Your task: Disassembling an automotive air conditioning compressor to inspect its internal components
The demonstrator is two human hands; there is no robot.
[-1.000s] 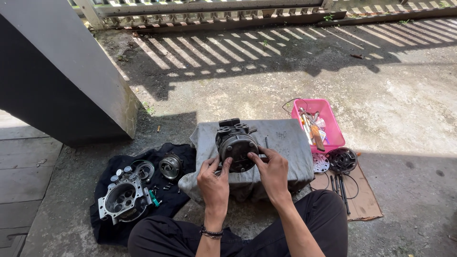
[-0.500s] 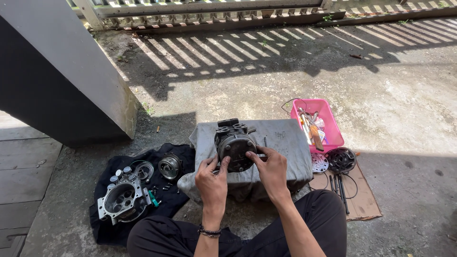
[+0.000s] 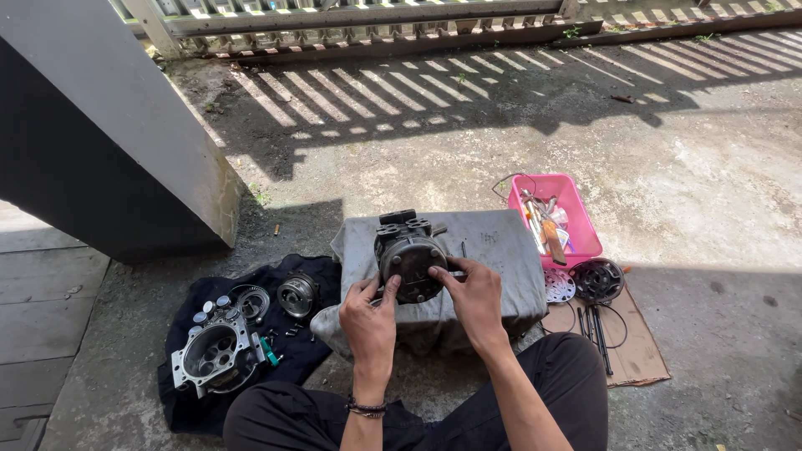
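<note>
A dark round metal compressor body (image 3: 409,255) lies on a grey cloth-covered block (image 3: 501,250) in front of me. My left hand (image 3: 369,321) grips its lower left edge, thumb on the round end face. My right hand (image 3: 472,296) holds the lower right side, fingers against the face. Both wrists come up from my lap; a beaded band circles the left one.
A black cloth (image 3: 251,351) on the left carries a silver housing (image 3: 213,357), a round pulley part (image 3: 296,294) and small pieces. A pink tray (image 3: 576,221) of tools, a black disc (image 3: 597,280) and cardboard (image 3: 635,355) lie right. A grey pillar (image 3: 109,134) stands left.
Both hands have shifted slightly on the compressor's end face. The compressor stays on the block.
</note>
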